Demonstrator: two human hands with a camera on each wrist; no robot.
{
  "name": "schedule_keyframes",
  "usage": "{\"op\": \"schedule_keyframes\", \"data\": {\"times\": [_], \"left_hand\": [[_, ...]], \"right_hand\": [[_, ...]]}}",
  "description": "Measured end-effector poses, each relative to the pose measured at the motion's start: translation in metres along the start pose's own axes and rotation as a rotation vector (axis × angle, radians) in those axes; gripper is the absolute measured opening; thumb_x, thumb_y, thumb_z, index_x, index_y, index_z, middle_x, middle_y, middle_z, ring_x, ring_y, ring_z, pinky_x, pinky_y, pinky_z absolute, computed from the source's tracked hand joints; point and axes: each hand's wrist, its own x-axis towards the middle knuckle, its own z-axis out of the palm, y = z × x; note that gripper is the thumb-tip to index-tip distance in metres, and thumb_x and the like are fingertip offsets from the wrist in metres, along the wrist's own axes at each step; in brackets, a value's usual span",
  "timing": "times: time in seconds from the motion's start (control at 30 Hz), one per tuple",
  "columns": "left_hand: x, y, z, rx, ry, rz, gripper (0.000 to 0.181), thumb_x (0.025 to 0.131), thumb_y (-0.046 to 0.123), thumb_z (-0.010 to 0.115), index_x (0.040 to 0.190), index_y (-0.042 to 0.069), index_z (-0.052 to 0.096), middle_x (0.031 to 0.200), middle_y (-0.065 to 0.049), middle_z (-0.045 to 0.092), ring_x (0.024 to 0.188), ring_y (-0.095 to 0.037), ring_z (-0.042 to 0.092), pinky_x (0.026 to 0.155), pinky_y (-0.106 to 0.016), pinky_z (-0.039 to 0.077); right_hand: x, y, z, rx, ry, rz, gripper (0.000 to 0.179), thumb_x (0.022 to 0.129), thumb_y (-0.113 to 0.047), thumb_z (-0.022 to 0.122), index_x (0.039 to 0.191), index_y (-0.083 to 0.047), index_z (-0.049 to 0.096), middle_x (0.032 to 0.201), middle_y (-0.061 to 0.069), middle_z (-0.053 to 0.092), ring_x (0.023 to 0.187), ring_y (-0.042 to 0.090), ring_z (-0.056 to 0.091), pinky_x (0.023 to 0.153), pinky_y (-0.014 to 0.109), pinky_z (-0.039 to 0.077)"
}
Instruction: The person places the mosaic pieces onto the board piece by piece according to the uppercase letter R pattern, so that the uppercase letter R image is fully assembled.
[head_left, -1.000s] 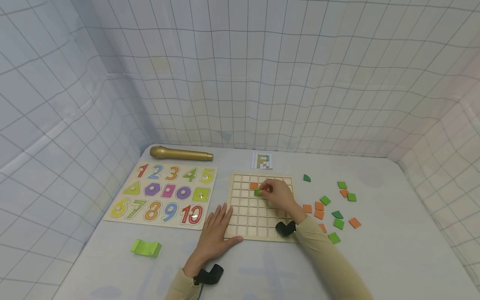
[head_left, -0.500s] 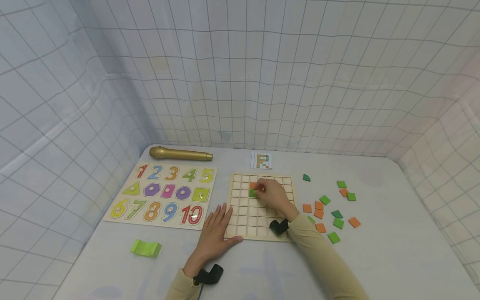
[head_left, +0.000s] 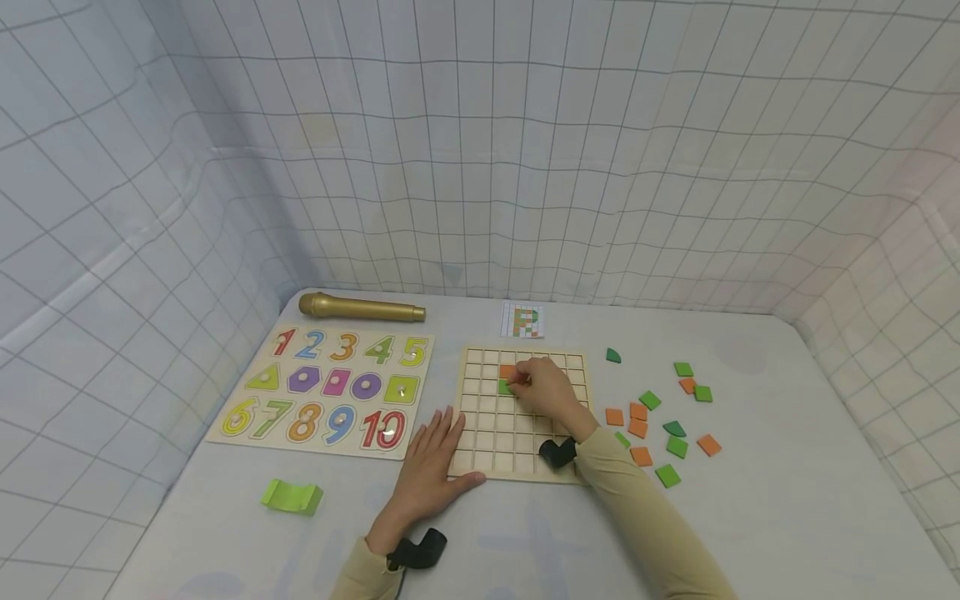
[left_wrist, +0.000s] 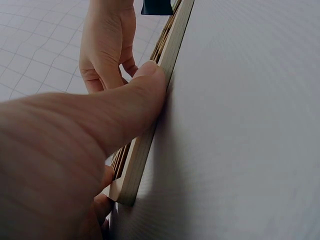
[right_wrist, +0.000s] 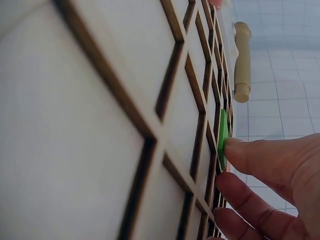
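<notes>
The wooden grid board (head_left: 480, 462) lies on the table, divided into square cells. My right hand (head_left: 551, 392) is over its upper middle, thumb and fingers curled at a green square tile (right_wrist: 223, 137). This tile sits at a cell just in front of an orange square tile (head_left: 507, 370). In the right wrist view the thumb presses the green tile's edge, with the index fingertip close below. My left hand (head_left: 431, 471) lies with spread, straight fingers at the board's left front corner; in the left wrist view its thumb (left_wrist: 145, 87) rests on the front rim.
Loose orange tiles (head_left: 615, 417) and green tiles (head_left: 677, 447) are scattered right of the board. A printed pattern card (head_left: 522, 320) lies behind it. To the left are a number puzzle (head_left: 322, 392), a gold toy microphone (head_left: 362, 307) and a green curved block (head_left: 292, 497).
My right hand has shifted slightly left, bringing the green tile down to the cell in front of the orange one. The left hand stays where it was.
</notes>
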Motion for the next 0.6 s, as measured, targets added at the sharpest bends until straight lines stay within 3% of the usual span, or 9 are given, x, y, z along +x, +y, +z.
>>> {"op": "schedule_keyframes", "data": {"times": [0.27,0.6], "left_hand": [[0.0000,0.0000,-0.0002,-0.004,-0.003,-0.001,0.085,0.083,0.047,0.066,0.145,-0.002,0.034,0.151,-0.021,0.026,0.140,-0.036,0.015,0.112,-0.052,0.011],[0.0001,-0.0012,0.0005,-0.003,-0.002,0.002,0.086,0.083,0.047,0.067,0.145,-0.002,0.033,0.152,-0.020,0.025,0.141,-0.036,0.015,0.112,-0.051,0.010]], "right_hand": [[0.0009,0.0016,0.0009,0.009,0.002,-0.016,0.006,0.084,-0.013,0.073,0.080,-0.015,0.070,0.078,-0.006,0.062,0.077,0.014,0.055,0.069,0.032,0.047],[-0.0026,0.0037,-0.0021,0.028,-0.064,-0.017,0.010,0.083,-0.016,0.075,0.092,-0.012,0.073,0.087,-0.002,0.062,0.084,0.016,0.054,0.074,0.034,0.048]]}}
